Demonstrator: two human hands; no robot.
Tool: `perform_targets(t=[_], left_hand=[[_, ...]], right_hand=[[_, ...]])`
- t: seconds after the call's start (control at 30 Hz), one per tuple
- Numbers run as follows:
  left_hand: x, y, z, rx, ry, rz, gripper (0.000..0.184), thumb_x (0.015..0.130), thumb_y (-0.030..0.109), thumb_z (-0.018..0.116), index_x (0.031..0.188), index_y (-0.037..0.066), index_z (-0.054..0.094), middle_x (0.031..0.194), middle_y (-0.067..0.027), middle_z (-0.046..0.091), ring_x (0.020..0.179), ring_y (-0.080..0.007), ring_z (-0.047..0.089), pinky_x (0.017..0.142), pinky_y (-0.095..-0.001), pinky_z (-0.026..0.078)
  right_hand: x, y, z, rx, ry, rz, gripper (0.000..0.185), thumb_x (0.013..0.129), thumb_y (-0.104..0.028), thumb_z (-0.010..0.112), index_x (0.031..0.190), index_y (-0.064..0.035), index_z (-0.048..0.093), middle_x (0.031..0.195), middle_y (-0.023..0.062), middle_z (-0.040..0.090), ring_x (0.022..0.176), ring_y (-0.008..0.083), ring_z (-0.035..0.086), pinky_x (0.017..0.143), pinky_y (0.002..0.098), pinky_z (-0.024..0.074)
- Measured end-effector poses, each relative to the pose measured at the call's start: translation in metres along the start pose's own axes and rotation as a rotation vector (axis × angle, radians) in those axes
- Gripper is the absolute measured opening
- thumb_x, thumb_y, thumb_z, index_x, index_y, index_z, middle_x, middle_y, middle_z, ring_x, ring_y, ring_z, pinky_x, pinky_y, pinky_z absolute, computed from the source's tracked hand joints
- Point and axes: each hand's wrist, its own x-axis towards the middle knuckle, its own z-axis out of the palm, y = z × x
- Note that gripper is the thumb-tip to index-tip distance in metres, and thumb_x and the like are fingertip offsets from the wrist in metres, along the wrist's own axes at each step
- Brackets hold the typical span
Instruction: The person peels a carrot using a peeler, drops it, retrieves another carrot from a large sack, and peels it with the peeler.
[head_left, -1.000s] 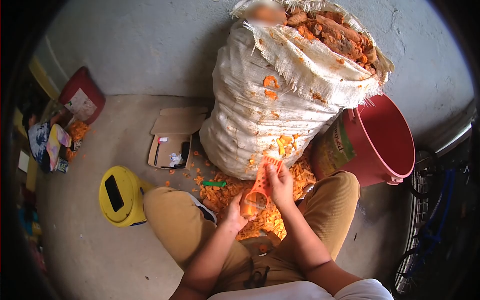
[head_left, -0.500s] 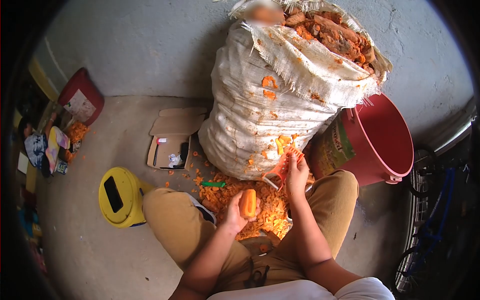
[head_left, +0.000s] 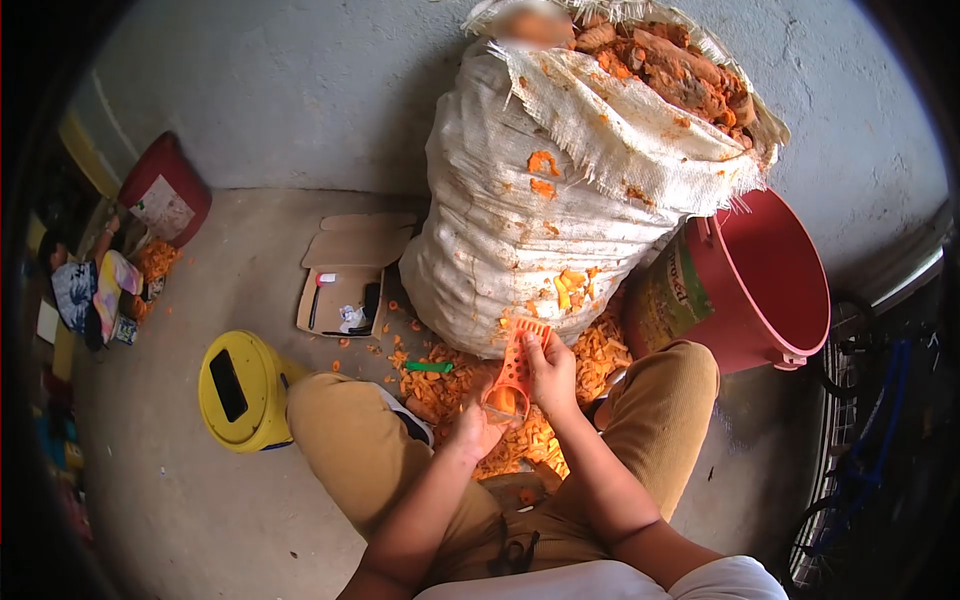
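Note:
My left hand is closed around a peeled orange carrot, between my knees. My right hand grips an orange plastic peeler with holes along its handle. The peeler's blade end lies over the carrot and partly hides it. Below both hands, a heap of orange peelings covers the floor. Just beyond them stands a tall white woven sack, stuck with bits of peel. Rough, reddish-orange roots fill its open top.
A large red tub leans at the sack's right. To the left are a yellow bucket with a phone on its lid and an open cardboard box. A green strip lies on the peelings. Another person is at far left.
My right hand has brought the peeler down and left from in front of the sack onto the carrot. The left hand still holds the carrot in nearly the same place.

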Motion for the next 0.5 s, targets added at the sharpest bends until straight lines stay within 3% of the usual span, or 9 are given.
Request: perform_targets(t=[0.07, 0.1, 0.17, 0.23, 0.27, 0.37, 0.4, 0.5], left_hand=[[0.004, -0.003, -0.013, 0.066, -0.009, 0.016, 0.031, 0.085, 0.036, 0.039, 0.1, 0.009, 0.047, 0.083, -0.0073, 0.053, 0.072, -0.0175, 0.051, 0.055, -0.0296, 0.04], [0.001, -0.002, -0.008, 0.115, -0.008, 0.045, 0.032, 0.085, 0.036, 0.038, 0.099, 0.009, 0.047, 0.081, -0.0079, 0.052, 0.071, -0.0181, 0.051, 0.055, -0.0297, 0.04], [-0.009, 0.001, 0.005, 0.216, -0.008, 0.099, 0.033, 0.086, 0.037, 0.036, 0.097, 0.008, 0.047, 0.078, -0.0092, 0.051, 0.069, -0.0194, 0.051, 0.054, -0.0299, 0.039], [-0.004, 0.001, -0.001, 0.205, 0.028, 0.07, 0.033, 0.085, 0.037, 0.036, 0.097, 0.008, 0.048, 0.08, -0.0089, 0.053, 0.068, -0.0201, 0.052, 0.053, -0.0302, 0.039], [0.0, 0.0, -0.004, 0.197, 0.045, 0.06, 0.033, 0.085, 0.037, 0.036, 0.097, 0.009, 0.048, 0.082, -0.0087, 0.054, 0.068, -0.0204, 0.052, 0.053, -0.0303, 0.039], [0.004, -0.002, -0.007, 0.032, 0.121, 0.026, 0.034, 0.085, 0.037, 0.036, 0.098, 0.008, 0.049, 0.088, -0.0071, 0.056, 0.074, -0.0212, 0.054, 0.053, -0.031, 0.039], [0.001, 0.003, -0.008, -0.011, -0.081, -0.007, 0.035, 0.086, 0.036, 0.035, 0.101, 0.008, 0.049, 0.095, -0.0049, 0.056, 0.082, -0.0202, 0.055, 0.058, -0.0332, 0.043], [0.004, 0.001, 0.0, -0.028, 0.173, 0.071, 0.036, 0.087, 0.034, 0.031, 0.105, 0.008, 0.048, 0.096, -0.0042, 0.056, 0.086, -0.0185, 0.054, 0.064, -0.0357, 0.045]], right_hand=[[0.01, 0.001, -0.004, 0.035, 0.204, -0.085, 0.021, 0.084, -0.021, 0.048, 0.083, -0.0008, 0.055, 0.059, 0.0002, 0.051, 0.046, 0.0071, 0.044, 0.044, 0.0217, 0.0373], [0.024, 0.012, -0.019, 0.281, 0.215, 0.051, 0.02, 0.085, -0.021, 0.047, 0.085, -0.0025, 0.054, 0.059, -0.0014, 0.048, 0.046, 0.006, 0.042, 0.042, 0.0204, 0.0352], [0.038, 0.013, -0.036, 0.365, 0.324, 0.02, 0.02, 0.086, -0.021, 0.046, 0.088, -0.0028, 0.053, 0.06, -0.0011, 0.047, 0.047, 0.0052, 0.04, 0.041, 0.0193, 0.033], [0.031, 0.001, -0.03, 0.324, 0.27, -0.004, 0.017, 0.086, -0.021, 0.047, 0.083, -0.005, 0.053, 0.062, -0.004, 0.046, 0.049, 0.0026, 0.038, 0.042, 0.0173, 0.0308], [0.022, -0.008, -0.024, 0.389, 0.133, 0.044, 0.018, 0.086, -0.021, 0.046, 0.087, -0.0043, 0.053, 0.063, -0.0043, 0.047, 0.049, 0.0026, 0.038, 0.042, 0.0169, 0.0304], [0.011, 0.006, -0.01, 0.239, -0.133, 0.051, 0.021, 0.086, -0.02, 0.046, 0.094, -0.0017, 0.051, 0.073, -0.0017, 0.052, 0.059, 0.0043, 0.046, 0.053, 0.0182, 0.0391], [0.006, 0.004, -0.006, 0.244, -0.176, 0.082, 0.021, 0.086, -0.02, 0.046, 0.094, -0.0015, 0.051, 0.074, -0.0011, 0.053, 0.062, 0.005, 0.048, 0.056, 0.0189, 0.0404], [-0.006, -0.002, 0.002, 0.106, -0.259, 0.032, 0.022, 0.086, -0.02, 0.046, 0.093, 0.0002, 0.051, 0.075, 0.0002, 0.054, 0.065, 0.0049, 0.048, 0.059, 0.0194, 0.0411]])
